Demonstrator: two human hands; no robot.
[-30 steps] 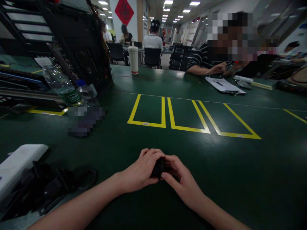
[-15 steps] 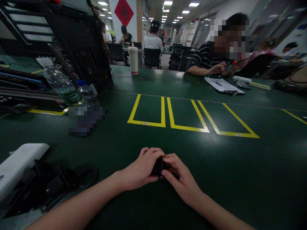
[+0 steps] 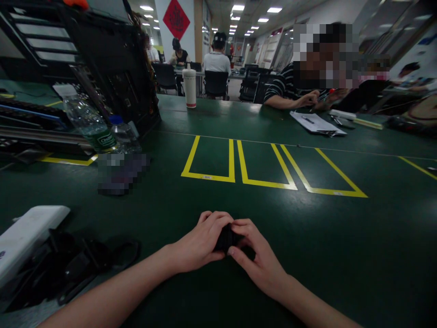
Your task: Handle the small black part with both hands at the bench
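A small black object (image 3: pixel 225 238) sits between my hands low in the middle of the view; its kind is hard to make out, as fingers cover much of it. My left hand (image 3: pixel 204 239) wraps round its left side, fingers over the top and thumb below. From the right, my right hand (image 3: pixel 256 255) grips it with the fingertips on its upper edge and the thumb at its lower edge. Both hands are just over the green table (image 3: pixel 327 255).
Left lie a white box-like object (image 3: pixel 32 232) and black straps and parts (image 3: pixel 82 262). Behind them are two plastic bottles (image 3: pixel 99 136) and a large black frame (image 3: pixel 116 68). Yellow tape outlines (image 3: pixel 208 177), a white cup (image 3: pixel 190 86) and a clipboard (image 3: pixel 316 123) are ahead. A person (image 3: pixel 283 91) sits opposite.
My right thumb and fingers have shifted slightly on the black object, and more of its dark surface shows. My left hand has stayed almost still.
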